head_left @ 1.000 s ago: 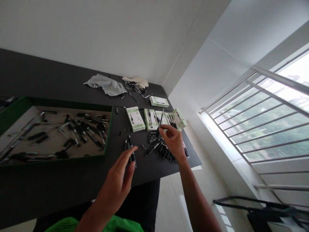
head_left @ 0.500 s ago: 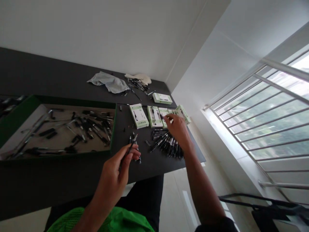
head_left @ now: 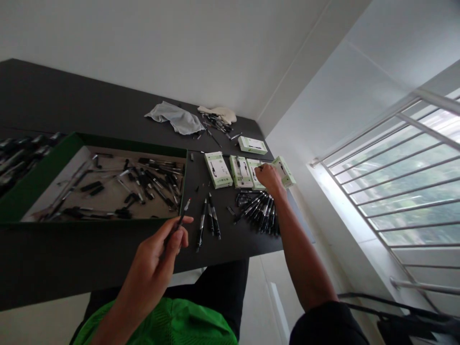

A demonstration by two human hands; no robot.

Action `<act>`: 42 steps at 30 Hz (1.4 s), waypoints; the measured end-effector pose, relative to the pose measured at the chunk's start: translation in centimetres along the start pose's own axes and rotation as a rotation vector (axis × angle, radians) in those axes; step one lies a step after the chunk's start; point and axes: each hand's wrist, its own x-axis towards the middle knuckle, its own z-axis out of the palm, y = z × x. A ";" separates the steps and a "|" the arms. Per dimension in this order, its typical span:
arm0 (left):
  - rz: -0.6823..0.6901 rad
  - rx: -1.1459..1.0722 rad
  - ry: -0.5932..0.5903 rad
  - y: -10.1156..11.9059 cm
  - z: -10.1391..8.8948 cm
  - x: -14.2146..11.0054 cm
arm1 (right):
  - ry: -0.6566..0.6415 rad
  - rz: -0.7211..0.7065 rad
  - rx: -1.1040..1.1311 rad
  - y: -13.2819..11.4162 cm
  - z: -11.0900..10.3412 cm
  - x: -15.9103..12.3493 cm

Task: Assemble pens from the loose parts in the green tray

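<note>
My left hand (head_left: pixel 158 254) is closed round a black pen (head_left: pixel 179 221), held up above the near edge of the dark table (head_left: pixel 108 258) with its tip pointing away. My right hand (head_left: pixel 269 178) reaches to the row of small green-and-white boxes (head_left: pixel 218 169), its fingers curled down over one of them; what they hold is hidden. Just below that hand lies a pile of black pens (head_left: pixel 260 211). Three more pens (head_left: pixel 210 221) lie side by side between my hands.
A shallow green tray (head_left: pixel 43 179) full of loose pens and pen parts fills the table's left. A grey cloth (head_left: pixel 176 117), a beige cloth and more pens lie at the far edge. A barred window (head_left: pixel 395 182) is on the right, a dark chair frame (head_left: pixel 395 316) below it.
My left hand picked a pen up from the small group on the table and lifted it. My right hand moved from above the pen pile to the boxes with its pen.
</note>
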 end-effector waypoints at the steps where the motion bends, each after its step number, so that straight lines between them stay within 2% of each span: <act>1: 0.002 0.006 -0.001 -0.2 -0.6 -0.2 | 0.018 -0.013 0.018 -0.1 -0.5 -0.4; 4: 0.008 0.049 0.013 -0.6 -2.5 -0.6 | 0.018 -0.110 0.100 -0.6 -1.6 -3.4; 7: -0.002 0.149 0.024 -1.0 -3.6 -1.0 | -0.050 -0.232 0.200 -1.7 -1.1 -9.0; 10: -0.023 0.203 -0.027 -1.6 -2.9 -1.1 | -0.205 -0.377 0.322 -3.8 0.7 -14.9; 11: -0.031 0.194 -0.052 -1.7 -2.3 -1.0 | -0.252 -0.395 0.349 -4.8 1.4 -16.4; 13: -0.049 0.180 -0.079 -1.8 -1.1 -0.8 | -0.279 -0.361 0.259 -6.9 2.8 -18.1; 16: -0.048 0.216 -0.032 -1.7 -0.1 -0.6 | -0.301 -0.284 0.005 -9.9 3.6 -18.6; 19: -0.042 0.237 0.062 -1.5 -0.8 -0.6 | -0.346 -0.283 -0.117 -11.1 2.9 -19.0; 21: -0.045 0.239 0.094 -1.4 -1.7 -0.7 | -0.374 -0.349 -0.098 -10.8 2.1 -19.9; 24: -0.038 0.252 0.079 -1.5 -2.8 -0.8 | -0.444 -0.524 -0.017 -9.2 1.7 -21.3; 28: -0.010 0.249 0.035 -1.4 -3.2 -1.0 | -0.521 -0.733 0.084 -7.5 2.9 -21.6; 31: 0.004 0.219 0.008 -1.2 -3.1 -1.1 | -0.532 -0.860 0.141 -6.9 3.9 -21.1; 42: 0.010 0.207 -0.011 -1.3 -3.0 -1.6 | -0.544 -0.937 0.123 -7.0 4.2 -20.6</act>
